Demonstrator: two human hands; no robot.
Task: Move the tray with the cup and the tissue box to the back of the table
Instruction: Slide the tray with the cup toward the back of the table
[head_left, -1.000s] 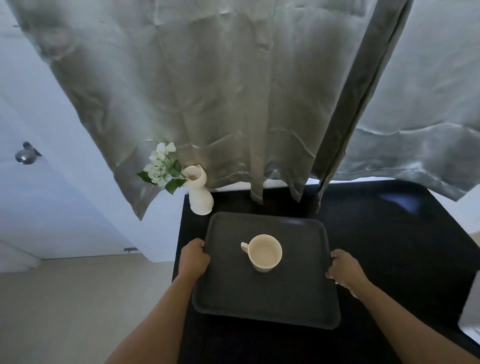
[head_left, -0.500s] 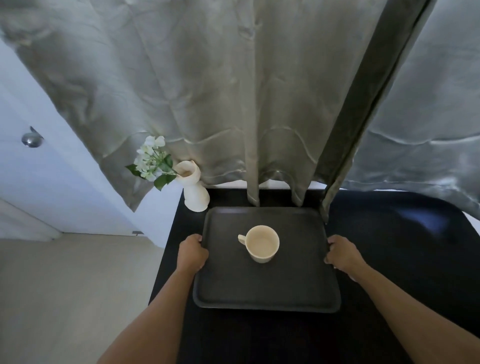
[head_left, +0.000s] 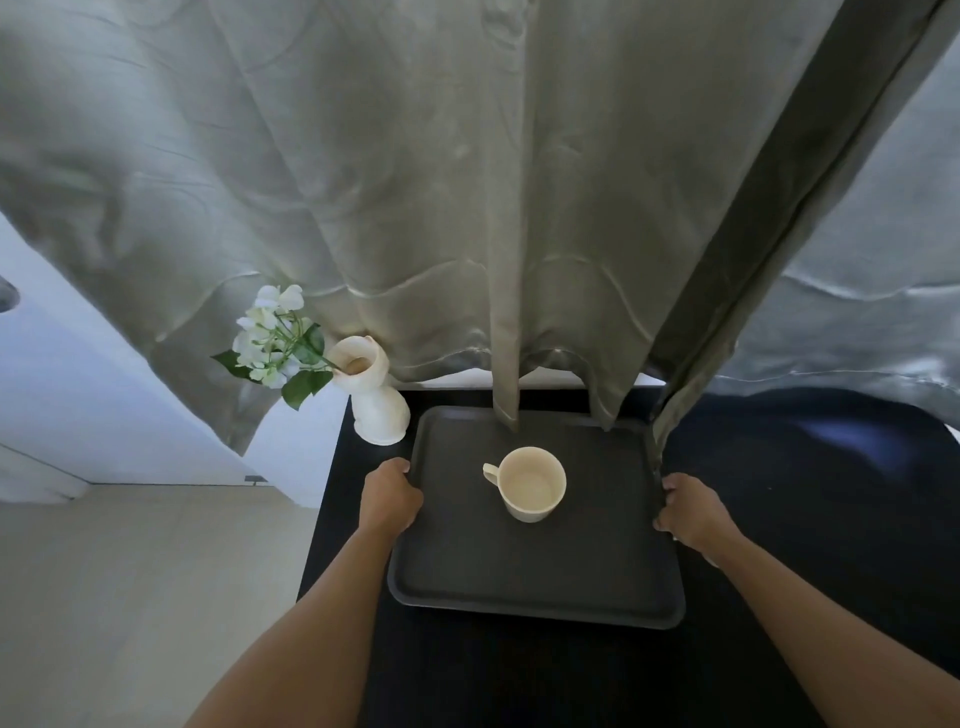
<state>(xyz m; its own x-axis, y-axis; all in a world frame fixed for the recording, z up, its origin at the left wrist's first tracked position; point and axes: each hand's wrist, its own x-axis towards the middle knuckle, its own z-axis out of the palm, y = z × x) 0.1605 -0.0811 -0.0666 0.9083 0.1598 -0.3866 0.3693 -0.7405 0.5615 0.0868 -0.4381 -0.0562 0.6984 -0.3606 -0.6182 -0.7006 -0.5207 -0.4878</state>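
A dark grey square tray (head_left: 467, 582) lies on the black table (head_left: 805, 519), its far edge under the curtain hem. An empty cream cup (head_left: 530, 484) stands upright near the tray's middle, handle pointing left. My left hand (head_left: 389, 496) grips the tray's left rim. My right hand (head_left: 688, 512) grips the right rim. No tissue box is in view.
A white vase (head_left: 375, 400) with white flowers and green leaves stands on the table's back left corner, just left of the tray. Grey-green curtains (head_left: 467, 208) hang behind and touch the tray's far edge. The table's left edge drops to a pale floor (head_left: 130, 597).
The tray with the cup has slid toward the back of the table, both hands on its rims; its far edge now sits under the curtain hem beside the vase.
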